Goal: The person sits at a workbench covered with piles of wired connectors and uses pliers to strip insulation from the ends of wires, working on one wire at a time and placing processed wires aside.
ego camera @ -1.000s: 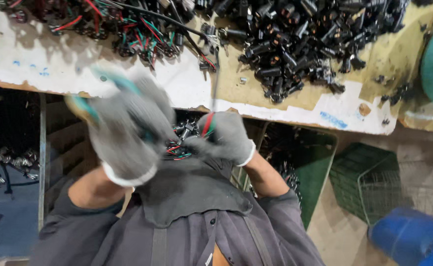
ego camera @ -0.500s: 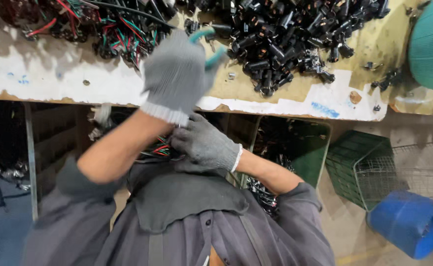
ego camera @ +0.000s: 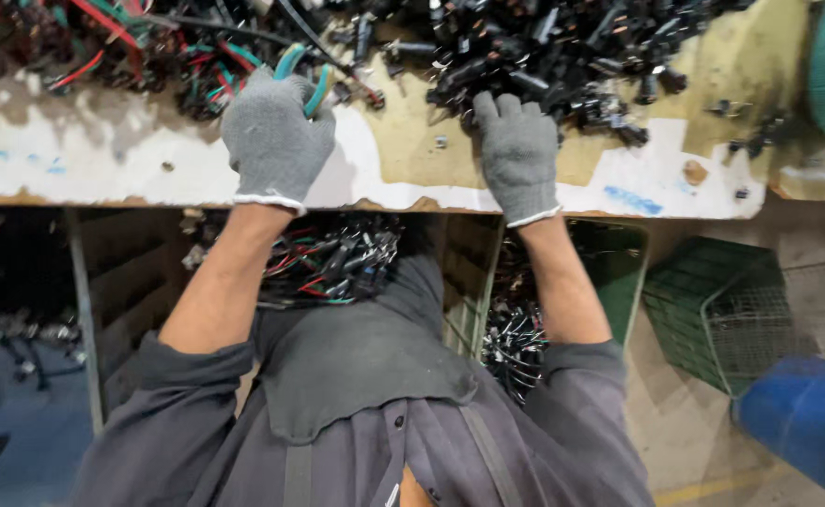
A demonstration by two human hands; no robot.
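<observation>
Two gloved hands are working on the counter (ego camera: 384, 160): left hand (ego camera: 274, 141) is gripping teal-handled pliers (ego camera: 301, 77), right hand (ego camera: 517, 150) (fingers spread) is touching black connectors (ego camera: 525, 56).

We get even overhead light on the worktop (ego camera: 102, 169), bright and a bit washed out. Underneath falls into deep shadow, especially lower left. Focus is sharp centrally; edges show wide-angle stretch and slight softness.
</observation>
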